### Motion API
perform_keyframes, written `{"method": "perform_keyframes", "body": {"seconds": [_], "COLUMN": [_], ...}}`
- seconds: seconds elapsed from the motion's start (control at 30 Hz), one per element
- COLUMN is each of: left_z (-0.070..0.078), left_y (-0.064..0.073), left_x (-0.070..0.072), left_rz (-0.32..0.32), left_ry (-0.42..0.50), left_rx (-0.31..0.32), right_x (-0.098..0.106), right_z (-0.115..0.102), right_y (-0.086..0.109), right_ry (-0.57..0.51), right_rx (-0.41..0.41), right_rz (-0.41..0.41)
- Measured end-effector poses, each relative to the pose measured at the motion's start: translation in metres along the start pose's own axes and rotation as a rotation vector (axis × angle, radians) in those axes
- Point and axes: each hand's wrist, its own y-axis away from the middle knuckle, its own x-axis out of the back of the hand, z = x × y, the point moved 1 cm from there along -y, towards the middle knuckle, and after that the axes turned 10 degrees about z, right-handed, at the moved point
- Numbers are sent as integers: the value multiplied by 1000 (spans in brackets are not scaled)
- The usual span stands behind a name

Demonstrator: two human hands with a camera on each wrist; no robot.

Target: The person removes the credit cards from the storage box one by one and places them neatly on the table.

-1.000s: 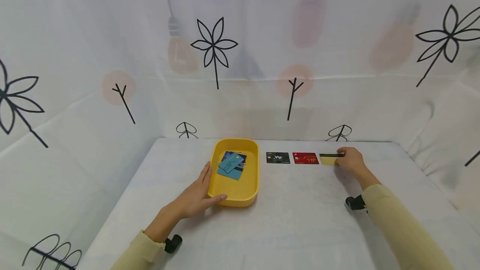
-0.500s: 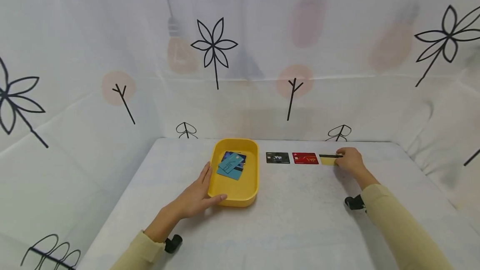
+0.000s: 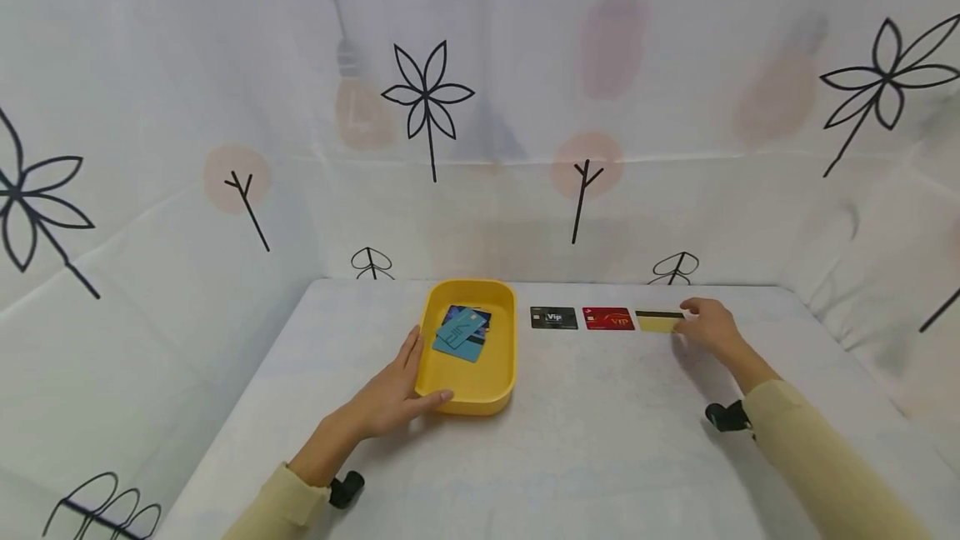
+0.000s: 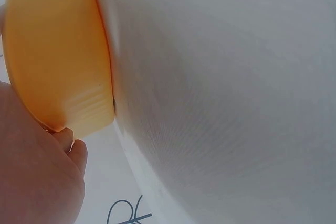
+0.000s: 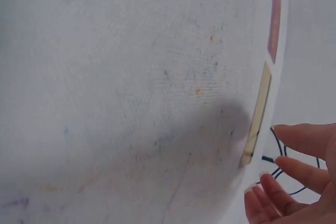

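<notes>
A yellow plastic tray (image 3: 480, 375) stands on the white table, with several blue and purple cards (image 3: 463, 332) overlapping inside. My left hand (image 3: 390, 394) rests against it, fingers along its left side and thumb at the near rim. In the left wrist view, fingertips touch the tray's wall (image 4: 63, 51). To the right lie a black card (image 3: 553, 318), a red card (image 3: 608, 319) and a yellow card with a dark stripe (image 3: 658, 322) in a row. My right hand (image 3: 712, 328) is at the yellow card's right end, fingers spread and holding nothing.
The white table (image 3: 600, 440) runs back to a printed white cloth (image 3: 480, 215) hanging behind and at both sides. A dark wrist camera is on each forearm, the left one (image 3: 347, 490) low over the table.
My right hand has let go of the yellow card and drawn slightly right, its fingers parting. The yellow card lies flat in line with the others. My left hand stays put.
</notes>
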Motion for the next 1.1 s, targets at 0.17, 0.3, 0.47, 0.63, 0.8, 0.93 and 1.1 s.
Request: {"method": "perform_keyframes", "body": {"seconds": [0.17,0.3,0.47,0.63,0.8,0.93,1.1], "left_z": [0,0,0,0,0,0,0], "left_y": [0,0,0,0,0,0,-1], "left_x": [-1,0,0,0,0,1,1], "left_rz": [6,11,14,12,12,15,14], "left_ry": [-2,-3,-11,-10,-7,0,4], "left_rx": [-3,-8,-9,-7,-11,-15,-18], "right_x": [5,6,4,-4,-11,-17,-22], "right_z": [-7,-18,-39,-57,-76,-90,-107], "right_y": [8,14,24,29,35,38,43], "right_ry": [-25,-44,-62,-77,-100,-92,-99], "right_rx": [32,74,113,153,192,217,241], "right_rz": [-21,-32,-44,-52,-58,-50,-43]}}
